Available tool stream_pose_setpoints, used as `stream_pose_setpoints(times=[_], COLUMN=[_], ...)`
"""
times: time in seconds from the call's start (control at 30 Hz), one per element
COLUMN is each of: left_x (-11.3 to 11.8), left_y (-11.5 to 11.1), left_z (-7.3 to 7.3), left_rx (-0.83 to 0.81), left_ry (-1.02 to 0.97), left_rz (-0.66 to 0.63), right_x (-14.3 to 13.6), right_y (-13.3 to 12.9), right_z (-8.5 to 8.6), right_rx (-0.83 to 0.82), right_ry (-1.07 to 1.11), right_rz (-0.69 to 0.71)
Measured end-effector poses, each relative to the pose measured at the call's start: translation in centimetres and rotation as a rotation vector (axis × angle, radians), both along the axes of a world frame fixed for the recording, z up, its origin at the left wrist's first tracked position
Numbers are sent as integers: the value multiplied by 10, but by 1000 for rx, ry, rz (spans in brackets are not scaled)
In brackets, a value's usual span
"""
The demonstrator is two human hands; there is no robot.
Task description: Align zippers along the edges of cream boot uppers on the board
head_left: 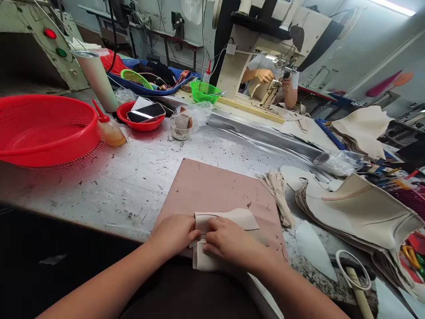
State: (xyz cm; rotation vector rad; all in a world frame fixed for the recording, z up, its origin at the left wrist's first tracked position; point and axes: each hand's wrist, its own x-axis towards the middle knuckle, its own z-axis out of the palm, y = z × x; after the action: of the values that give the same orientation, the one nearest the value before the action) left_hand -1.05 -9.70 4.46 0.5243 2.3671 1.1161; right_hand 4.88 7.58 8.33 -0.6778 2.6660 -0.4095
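A cream leather-like piece (244, 217) lies over the near part of a pink board (212, 181), with a folded part (199, 257) hanging at the board's near edge. My left hand (172, 232) is closed, thumb and fingers pinching the piece at its left edge. Just to the right, my right hand (229, 241) has its fingers curled and pressed together on the fold. The fingertips of both hands nearly meet at a narrow seam between the two parts. My palms and the underside of the piece are hidden.
Stacked cream pieces (358, 212) and a bundle of strips (279, 195) lie right, near a hammer-like handle (357, 288). At left stand a red basket (49, 128) and glue bottle (111, 128). A phone (146, 113) rests behind. Across the table, a co-worker's hand (264, 75) is at a sewing machine (232, 62).
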Motion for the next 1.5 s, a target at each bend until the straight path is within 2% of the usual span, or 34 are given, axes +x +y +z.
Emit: stream_pose_setpoints(times=[0.07, 0.1, 0.17, 0.23, 0.3, 0.47, 0.67, 0.87, 1.03, 1.13, 1.3, 1.5], left_x=[11, 17, 29, 37, 39, 32, 35, 38, 41, 42, 40, 39], left_y=[-8, -13, -24, -34, -41, -50, -53, -50, -52, -53, -52, -54], left_z=[-1, -2, -7, -12, -15, -22, -36, -39, -42, -40, -36, -41], left_rx=[17, 43, 107, 144, 132, 77, 199, 109, 226, 260, 189, 265], left_ry=[123, 209, 387, 483, 458, 374, 423, 379, 413, 459, 531, 504], left_rz=[-31, -98, -317, -535, -618, -645, -569, -584, -555, -598, -703, -612], right_x=[-2, -2, -2, -3, -5, -12, -14, -12, -11, -10, -6, -7], right_y=[0, -1, -1, -1, -2, -10, -19, -20, -13, -10, -13, -16], right_z=[-4, -5, -5, -4, -2, -3, -3, -8, -6, 0, 4, -4], right_rx=[1, 1, 7, 12, 33, 145, 229, 210, 154, 112, 119, 158], right_ry=[18, 26, 32, 14, -17, -78, -123, -133, -136, -163, -181, -198], right_rz=[12, 16, 24, 40, 57, 40, -9, -55, -61, -36, -67, -110])
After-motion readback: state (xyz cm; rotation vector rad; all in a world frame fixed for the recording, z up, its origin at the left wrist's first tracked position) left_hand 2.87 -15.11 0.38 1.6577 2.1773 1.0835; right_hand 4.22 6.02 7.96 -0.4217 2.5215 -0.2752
